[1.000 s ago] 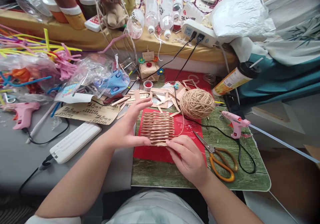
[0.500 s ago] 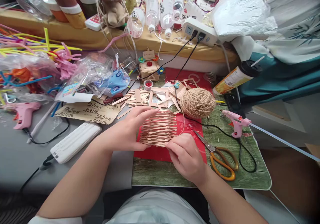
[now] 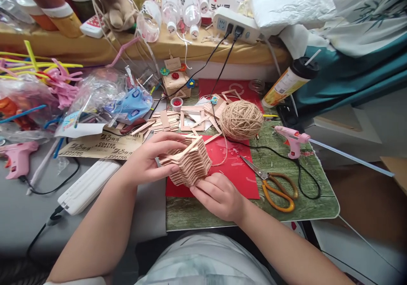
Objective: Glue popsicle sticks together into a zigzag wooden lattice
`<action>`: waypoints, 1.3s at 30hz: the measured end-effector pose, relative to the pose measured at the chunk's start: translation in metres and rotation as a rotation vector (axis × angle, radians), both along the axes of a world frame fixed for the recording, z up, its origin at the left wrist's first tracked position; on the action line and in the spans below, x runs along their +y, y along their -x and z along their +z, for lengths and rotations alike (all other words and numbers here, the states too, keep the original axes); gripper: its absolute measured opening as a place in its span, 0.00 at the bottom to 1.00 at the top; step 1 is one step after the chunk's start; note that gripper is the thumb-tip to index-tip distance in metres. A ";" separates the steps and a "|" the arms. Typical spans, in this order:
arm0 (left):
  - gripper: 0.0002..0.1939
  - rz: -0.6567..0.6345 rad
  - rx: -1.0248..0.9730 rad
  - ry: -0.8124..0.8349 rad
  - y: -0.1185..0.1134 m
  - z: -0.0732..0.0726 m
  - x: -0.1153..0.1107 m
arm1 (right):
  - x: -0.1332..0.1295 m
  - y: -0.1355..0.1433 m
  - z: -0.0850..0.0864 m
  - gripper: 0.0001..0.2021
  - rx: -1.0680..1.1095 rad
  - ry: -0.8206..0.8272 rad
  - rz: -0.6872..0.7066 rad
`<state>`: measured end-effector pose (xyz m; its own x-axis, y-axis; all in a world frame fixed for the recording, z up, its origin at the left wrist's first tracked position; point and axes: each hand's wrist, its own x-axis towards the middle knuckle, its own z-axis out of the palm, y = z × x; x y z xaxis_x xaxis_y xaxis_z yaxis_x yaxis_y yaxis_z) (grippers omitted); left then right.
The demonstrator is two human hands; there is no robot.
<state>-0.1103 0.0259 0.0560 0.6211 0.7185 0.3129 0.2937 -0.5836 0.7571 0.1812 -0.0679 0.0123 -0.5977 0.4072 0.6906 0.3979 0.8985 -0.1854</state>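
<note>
My left hand [image 3: 152,157] grips a box of stacked wooden craft sticks [image 3: 193,162], thumb on the near side and fingers over the top. The box is tilted, showing its layered, slatted sides. My right hand [image 3: 219,196] is closed, its fingertips pinched at the box's lower corner; whether twine is also between them is hidden. A strand of twine [image 3: 226,151] runs from the twine ball [image 3: 241,119] down to the box's right side. Beneath the box lies a red sheet [image 3: 235,179], and scissors [image 3: 270,183] with orange handles rest open to the right.
A pink glue gun [image 3: 291,140] with a long glue stick lies at right, another pink glue gun [image 3: 20,157] at far left. Loose craft sticks [image 3: 165,121] and a small decorated box [image 3: 176,83] are behind. A drink cup [image 3: 291,81] stands leaning back right. Black cords cross the table.
The craft-stick box has been turned and tilted, so its corner and layered sides face me. My left thumb has moved onto its near side. The whole view has shifted slightly.
</note>
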 end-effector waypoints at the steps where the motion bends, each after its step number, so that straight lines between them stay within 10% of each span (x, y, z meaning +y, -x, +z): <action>1: 0.23 -0.012 -0.004 0.004 0.000 0.000 0.001 | -0.001 -0.002 0.000 0.17 0.029 0.047 0.005; 10: 0.20 0.057 0.062 0.043 0.009 -0.003 0.010 | 0.010 0.006 -0.007 0.08 0.767 0.757 -0.387; 19: 0.21 0.174 -0.096 0.072 0.008 -0.017 0.014 | 0.036 0.027 -0.010 0.18 1.113 1.441 -0.229; 33: 0.23 0.202 -0.049 0.063 0.008 -0.019 0.015 | 0.045 0.031 -0.017 0.18 1.172 1.414 -0.270; 39: 0.21 0.416 -0.135 0.071 0.003 -0.026 0.014 | 0.045 0.032 -0.020 0.20 1.123 1.303 -0.085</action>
<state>-0.1135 0.0397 0.0303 0.2310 0.9214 0.3124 0.3882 -0.3818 0.8388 0.1493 -0.0227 -0.0074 -0.0402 0.9972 -0.0626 -0.3921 -0.0733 -0.9170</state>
